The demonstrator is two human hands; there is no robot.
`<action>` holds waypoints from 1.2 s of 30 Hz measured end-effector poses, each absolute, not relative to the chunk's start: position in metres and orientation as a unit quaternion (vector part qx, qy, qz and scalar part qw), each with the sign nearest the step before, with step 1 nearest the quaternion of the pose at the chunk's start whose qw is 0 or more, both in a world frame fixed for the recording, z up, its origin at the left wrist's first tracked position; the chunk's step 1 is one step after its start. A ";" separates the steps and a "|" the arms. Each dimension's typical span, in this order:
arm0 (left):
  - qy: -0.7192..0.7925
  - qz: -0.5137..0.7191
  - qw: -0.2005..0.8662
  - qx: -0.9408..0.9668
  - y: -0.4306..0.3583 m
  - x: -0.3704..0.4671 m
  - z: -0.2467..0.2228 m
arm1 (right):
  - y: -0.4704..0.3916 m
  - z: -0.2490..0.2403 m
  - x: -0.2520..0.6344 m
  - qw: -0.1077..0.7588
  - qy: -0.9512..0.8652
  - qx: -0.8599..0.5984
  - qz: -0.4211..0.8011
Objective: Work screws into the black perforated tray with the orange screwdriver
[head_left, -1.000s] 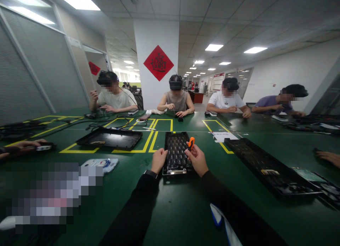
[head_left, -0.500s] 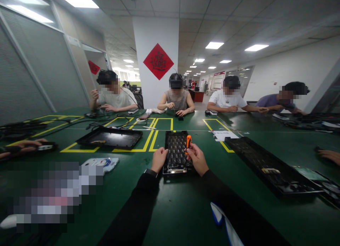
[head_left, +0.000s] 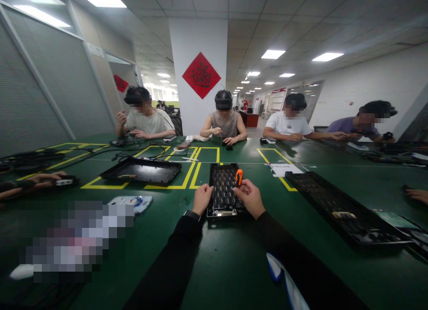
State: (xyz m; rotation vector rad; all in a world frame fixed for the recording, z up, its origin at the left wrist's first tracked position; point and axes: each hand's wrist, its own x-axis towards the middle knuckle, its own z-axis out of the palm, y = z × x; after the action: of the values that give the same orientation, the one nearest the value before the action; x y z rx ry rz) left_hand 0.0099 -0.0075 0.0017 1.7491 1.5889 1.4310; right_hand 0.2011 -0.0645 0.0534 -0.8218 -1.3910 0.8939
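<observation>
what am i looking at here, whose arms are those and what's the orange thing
This picture comes from a camera worn on a person's head, looking forward and down, so the two black-sleeved arms are that person's own. The left hand rests on the edge of a black keyboard frame lying on the green table. The right hand holds an orange-handled screwdriver upright over the frame. Larger black trays lie to either side. Other people sit across the table at similar work.
</observation>
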 end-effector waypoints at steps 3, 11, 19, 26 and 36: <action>0.561 0.509 0.185 0.625 -0.007 0.009 0.000 | -0.064 0.055 0.201 0.601 -0.594 -0.352 0.403; 0.567 0.505 0.176 0.626 -0.005 0.009 -0.001 | -0.066 0.058 0.199 0.594 -0.587 -0.347 0.426; 0.569 0.503 0.181 0.625 -0.007 0.010 0.001 | -0.064 0.056 0.201 0.595 -0.599 -0.357 0.401; 0.568 0.504 0.186 0.624 -0.008 0.010 0.002 | -0.064 0.055 0.201 0.593 -0.592 -0.340 0.426; 0.565 0.503 0.176 0.630 -0.007 0.010 0.002 | -0.063 0.053 0.201 0.605 -0.600 -0.346 0.393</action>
State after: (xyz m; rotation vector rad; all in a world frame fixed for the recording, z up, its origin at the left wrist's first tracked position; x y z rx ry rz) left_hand 0.0101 -0.0068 0.0017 1.7841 1.6016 1.4244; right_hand 0.2015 -0.0627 0.0530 -0.8002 -1.3886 0.9081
